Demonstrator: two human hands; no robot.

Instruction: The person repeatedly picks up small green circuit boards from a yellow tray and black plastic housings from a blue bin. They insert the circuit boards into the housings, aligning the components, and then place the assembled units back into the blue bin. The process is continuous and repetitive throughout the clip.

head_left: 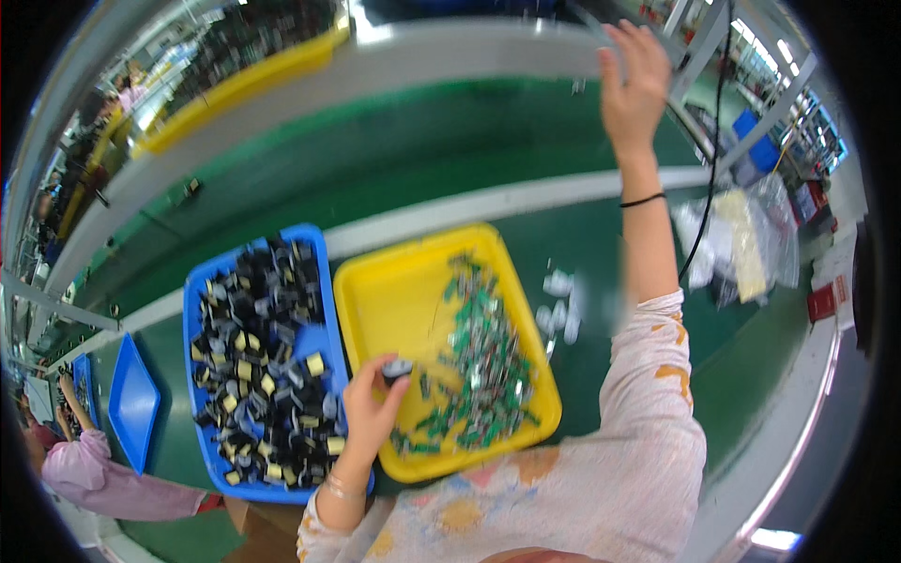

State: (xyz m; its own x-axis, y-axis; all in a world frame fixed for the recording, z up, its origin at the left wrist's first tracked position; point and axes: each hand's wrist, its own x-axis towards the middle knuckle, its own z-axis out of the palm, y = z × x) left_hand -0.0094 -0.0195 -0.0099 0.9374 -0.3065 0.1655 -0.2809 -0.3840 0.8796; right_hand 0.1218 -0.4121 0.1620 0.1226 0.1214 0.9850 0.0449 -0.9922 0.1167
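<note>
My left hand (369, 410) pinches a small black-and-grey plastic part (398, 369) between thumb and fingers, above the near left side of a yellow tray (375, 314). Many small green circuit boards (488, 366) with metal pieces lie heaped along that tray's right side. To its left, a blue tray (191, 324) holds a pile of black plastic parts (267, 357), some with pale yellow pads. My right hand (636, 94) is stretched out far forward over the far edge of the green conveyor, fingers extended and thumb apart, with nothing seen in it.
Small clear or white pieces (560, 305) lie right of the yellow tray. A blue tray (133, 403) sits further left, near a co-worker in pink (103, 474). Plastic bags (741, 244) rest at the right. A black cable (717, 141) hangs beside my right arm.
</note>
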